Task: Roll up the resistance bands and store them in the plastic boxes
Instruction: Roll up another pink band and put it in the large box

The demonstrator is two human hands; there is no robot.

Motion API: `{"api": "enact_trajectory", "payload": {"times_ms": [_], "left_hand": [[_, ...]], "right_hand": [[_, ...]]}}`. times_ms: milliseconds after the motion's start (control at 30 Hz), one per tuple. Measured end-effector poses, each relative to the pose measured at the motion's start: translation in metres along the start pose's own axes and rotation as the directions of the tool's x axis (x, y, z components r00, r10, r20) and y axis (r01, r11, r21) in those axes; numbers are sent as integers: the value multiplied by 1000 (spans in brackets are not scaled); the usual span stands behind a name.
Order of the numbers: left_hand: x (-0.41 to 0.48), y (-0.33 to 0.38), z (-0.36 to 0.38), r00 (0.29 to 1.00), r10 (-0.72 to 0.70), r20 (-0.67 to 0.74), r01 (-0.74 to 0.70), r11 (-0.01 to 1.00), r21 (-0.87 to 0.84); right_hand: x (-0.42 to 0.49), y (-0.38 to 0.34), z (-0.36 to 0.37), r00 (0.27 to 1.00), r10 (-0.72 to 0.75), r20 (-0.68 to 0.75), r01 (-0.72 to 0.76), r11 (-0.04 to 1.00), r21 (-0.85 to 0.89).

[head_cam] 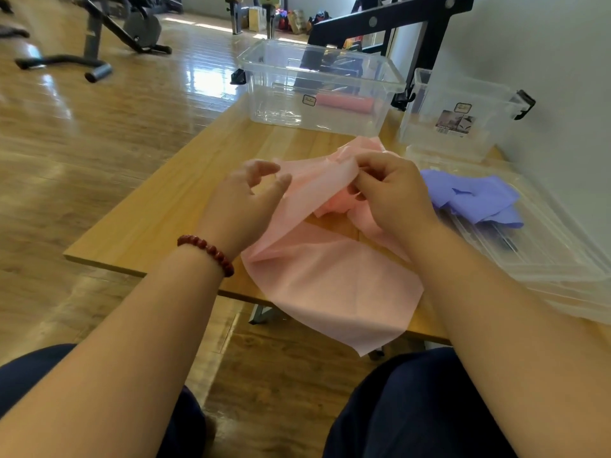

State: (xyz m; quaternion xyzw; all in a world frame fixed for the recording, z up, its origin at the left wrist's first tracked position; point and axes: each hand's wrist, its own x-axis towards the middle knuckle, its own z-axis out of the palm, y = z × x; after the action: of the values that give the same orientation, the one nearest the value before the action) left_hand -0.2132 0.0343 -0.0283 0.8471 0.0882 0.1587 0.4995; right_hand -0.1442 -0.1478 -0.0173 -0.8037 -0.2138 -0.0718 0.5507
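Observation:
A wide pink resistance band (pixel 330 285) lies crumpled across the wooden table (pixel 158 209), its free end hanging over the near edge. My right hand (pixel 390 190) pinches a raised fold of this band at its far part. Just left of that fold hovers my left hand (pixel 248 196), fingers loosely curled and holding nothing. A purple band (pixel 476 196) lies bunched on a clear lid at the right. A large clear plastic box (pixel 264 104) at the back of the table holds a rolled pink band (pixel 344 104). A second clear box (pixel 426 127) stands to its right.
Clear plastic lids (pixel 545 259) are stacked along the table's right side by the white wall. A black metal frame (pixel 396 18) rises behind the boxes. Gym equipment (pixel 99 34) stands on the shiny wooden floor at the left. My knees are under the near edge.

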Motion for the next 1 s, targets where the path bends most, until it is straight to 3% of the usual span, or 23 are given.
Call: {"api": "enact_trajectory", "payload": {"times_ms": [67,133,233,367,567,733,900,1000], "left_hand": [[7,1,3,992,-78,94,85,994,-70],[11,3,9,964,-158,216,195,967,-163],[12,4,13,930,-174,323,213,973,-91],[11,10,14,954,-148,260,161,986,-32],[15,12,16,981,-97,170,162,891,-425],[22,11,13,949,-192,249,312,670,-674],[20,5,22,988,-147,45,144,779,-610],[20,7,23,983,-182,10,147,760,-633]], "right_hand": [[-12,-4,-7,999,33,20,-35,989,143],[-23,-7,-8,988,129,82,-151,914,376],[-27,-4,-7,963,238,126,-267,786,557],[-25,-5,-10,904,369,215,-411,615,673],[-22,2,1,920,380,90,-360,735,574],[-23,3,9,933,352,74,-340,797,498],[-19,0,20,918,395,-38,-349,848,400],[-18,8,19,918,383,-102,-326,876,355]]}}
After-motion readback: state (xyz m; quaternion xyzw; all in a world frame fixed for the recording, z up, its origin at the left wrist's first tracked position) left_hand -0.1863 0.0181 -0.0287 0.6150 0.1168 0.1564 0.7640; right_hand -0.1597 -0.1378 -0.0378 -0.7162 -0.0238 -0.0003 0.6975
